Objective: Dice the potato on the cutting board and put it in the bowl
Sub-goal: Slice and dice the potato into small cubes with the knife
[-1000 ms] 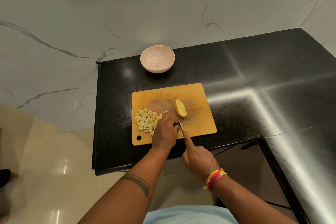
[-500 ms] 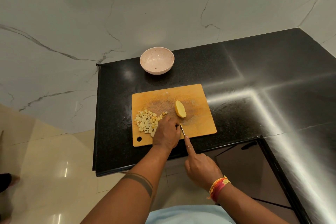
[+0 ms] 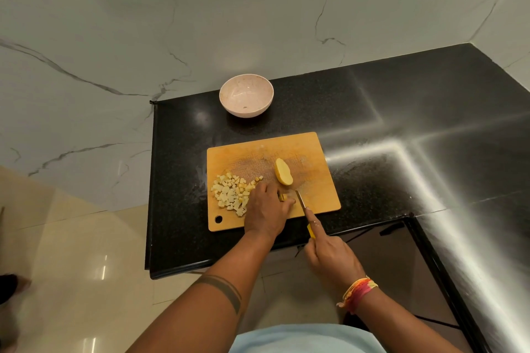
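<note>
On the flat wooden cutting board (image 3: pixel 315 163), the left hand (image 3: pixel 265 213) pinches a small potato bit (image 3: pixel 284 196). The right hand (image 3: pixel 329 259) grips a thin knife (image 3: pixel 301 201). Little cubes (image 3: pixel 232 193) sit at nine o'clock, a smooth potato half (image 3: pixel 283 172) at the middle, the round bowl (image 3: pixel 246 99) at twelve.

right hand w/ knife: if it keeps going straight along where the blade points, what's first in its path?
Likely the potato half, just beyond the knife tip held by the right hand. Height above the cutting board is unclear.
</note>
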